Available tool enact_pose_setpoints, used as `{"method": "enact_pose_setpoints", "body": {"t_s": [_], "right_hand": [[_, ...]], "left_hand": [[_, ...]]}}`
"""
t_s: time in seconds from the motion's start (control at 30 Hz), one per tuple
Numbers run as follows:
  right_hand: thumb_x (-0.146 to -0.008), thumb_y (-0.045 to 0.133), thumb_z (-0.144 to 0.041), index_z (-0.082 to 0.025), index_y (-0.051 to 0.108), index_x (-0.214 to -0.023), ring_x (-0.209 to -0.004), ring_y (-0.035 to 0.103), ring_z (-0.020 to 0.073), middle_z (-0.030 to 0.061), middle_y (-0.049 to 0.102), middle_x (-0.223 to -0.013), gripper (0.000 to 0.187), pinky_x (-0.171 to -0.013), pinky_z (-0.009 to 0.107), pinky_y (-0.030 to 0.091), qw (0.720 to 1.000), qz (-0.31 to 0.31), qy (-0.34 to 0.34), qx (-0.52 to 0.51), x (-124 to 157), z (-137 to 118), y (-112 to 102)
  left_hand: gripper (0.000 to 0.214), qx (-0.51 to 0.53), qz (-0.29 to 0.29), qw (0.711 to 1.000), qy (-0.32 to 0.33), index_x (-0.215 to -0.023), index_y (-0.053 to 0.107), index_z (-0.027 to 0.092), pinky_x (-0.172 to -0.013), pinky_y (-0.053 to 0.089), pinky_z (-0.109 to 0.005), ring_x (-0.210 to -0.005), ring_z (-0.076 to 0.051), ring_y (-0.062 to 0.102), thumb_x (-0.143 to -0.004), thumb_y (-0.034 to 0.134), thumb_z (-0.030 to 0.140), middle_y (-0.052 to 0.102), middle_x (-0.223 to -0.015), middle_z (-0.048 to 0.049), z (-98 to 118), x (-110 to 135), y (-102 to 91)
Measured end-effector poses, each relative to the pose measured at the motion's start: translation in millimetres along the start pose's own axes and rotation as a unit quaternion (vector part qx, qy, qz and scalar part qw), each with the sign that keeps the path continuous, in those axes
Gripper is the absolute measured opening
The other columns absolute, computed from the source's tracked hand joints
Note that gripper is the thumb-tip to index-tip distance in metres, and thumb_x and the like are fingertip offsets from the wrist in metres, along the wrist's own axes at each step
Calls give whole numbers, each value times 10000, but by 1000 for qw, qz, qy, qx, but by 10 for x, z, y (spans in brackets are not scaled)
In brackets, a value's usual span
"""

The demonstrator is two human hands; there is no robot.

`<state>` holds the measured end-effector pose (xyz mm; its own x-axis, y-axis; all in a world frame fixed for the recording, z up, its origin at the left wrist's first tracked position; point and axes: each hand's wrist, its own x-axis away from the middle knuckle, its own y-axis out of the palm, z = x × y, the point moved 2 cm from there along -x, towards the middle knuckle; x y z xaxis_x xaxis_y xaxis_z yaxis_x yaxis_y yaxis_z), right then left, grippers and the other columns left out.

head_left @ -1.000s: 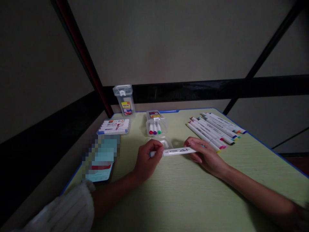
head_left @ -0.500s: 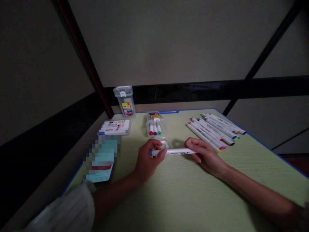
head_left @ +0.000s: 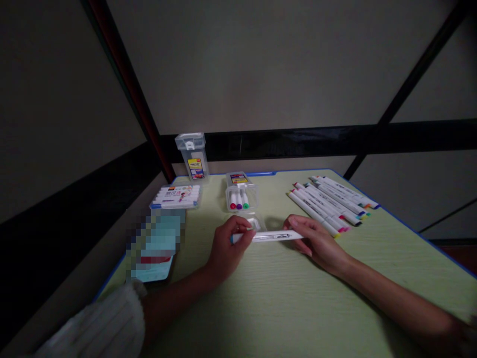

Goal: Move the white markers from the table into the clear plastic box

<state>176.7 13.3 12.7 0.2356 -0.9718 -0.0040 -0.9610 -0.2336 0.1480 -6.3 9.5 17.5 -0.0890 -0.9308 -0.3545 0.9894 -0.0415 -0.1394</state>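
As left hand (head_left: 229, 248) and right hand (head_left: 322, 243) hold one marker (head_left: 274, 236), an open box (head_left: 238, 180) (part-hidden) lies beyond.

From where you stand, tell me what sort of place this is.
Likely a drawing or craft spot beside a wall: loose markers lie on the pale tabletop, and a clear box there holds more.

I wear a pale, whitish sleeve (head_left: 99, 320) on my left arm (head_left: 177, 303), its cloth marked with faint darker lines. The cuff (head_left: 138, 306) looks soft, thick and rounded. My 2 hands, left grip (head_left: 226, 251) and right grip (head_left: 321, 243), are bare, like my right forearm (head_left: 395, 296).
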Motion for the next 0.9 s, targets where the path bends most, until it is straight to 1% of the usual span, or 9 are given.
{"method": "enact_pose_setpoints", "body": {"t_s": [0.07, 0.17, 0.27, 0.33, 0.5, 0.67, 0.9], "right_hand": [[-740, 560, -515, -165, 550, -640, -317, 159, 53, -100, 297, -280, 364, -374, 238, 101, 1000, 5, 0, 9, -2, 5, 5], [-752, 533, -528, -164, 561, -654, -319, 148, 57, -104, 277, -275, 378, -368, 235, 94, 1000, 6, -5, 14, -3, 7, 10], [-770, 515, -517, -168, 564, -656, -322, 154, 62, -104, 272, -279, 371, -367, 233, 101, 1000, 1, -7, 16, -2, 8, 10], [-783, 506, -504, -168, 562, -661, -323, 157, 62, -103, 276, -285, 361, -368, 232, 106, 1000, -3, -8, 13, -2, 12, 6], [-771, 518, -506, -166, 555, -657, -321, 154, 58, -103, 280, -290, 360, -368, 229, 100, 1000, 5, -4, 1, -8, 17, -7], [-749, 544, -499, -166, 558, -646, -316, 154, 57, -100, 290, -287, 350, -370, 232, 89, 1000, 11, 4, -6, -7, 2, 1], [-758, 532, -497, -170, 549, -652, -306, 148, 57, -103, 294, -280, 344, -369, 233, 88, 1000, 14, 1, 0, -5, 2, -3]], "left_hand": [[222, 15, -8, 1000, -4, -702, 531, 177, -369, 271, -177, -350, -56, 359, -774, 534, 387, 393, -417, 82, -4, 8, -5], [398, 48, -27, 998, -12, -685, 539, 166, -314, 206, -178, -286, -51, 295, -801, 432, 531, 323, -350, 91, -28, 12, -6], [507, 70, -36, 997, -16, -685, 551, 150, -286, 187, -174, -252, -52, 285, -819, 331, 587, 286, -327, 94, -52, 12, 1], [496, 71, -28, 997, -9, -723, 554, 145, -287, 204, -165, -256, -50, 299, -835, 320, 568, 283, -344, 98, -49, 11, 4], [339, 71, -25, 997, -11, -814, 519, 160, -320, 269, -148, -313, -41, 327, -856, 387, 469, 298, -441, 101, -11, 13, 18], [302, 74, -23, 997, -11, -865, 515, 167, -336, 289, -150, -344, -41, 335, -865, 377, 436, 314, -497, 92, -22, 20, 18], [257, 42, -21, 999, -6, -931, 501, 165, -394, 307, -167, -386, -64, 377, -874, 380, 384, 360, -450, 88, -31, 29, 0]]}}
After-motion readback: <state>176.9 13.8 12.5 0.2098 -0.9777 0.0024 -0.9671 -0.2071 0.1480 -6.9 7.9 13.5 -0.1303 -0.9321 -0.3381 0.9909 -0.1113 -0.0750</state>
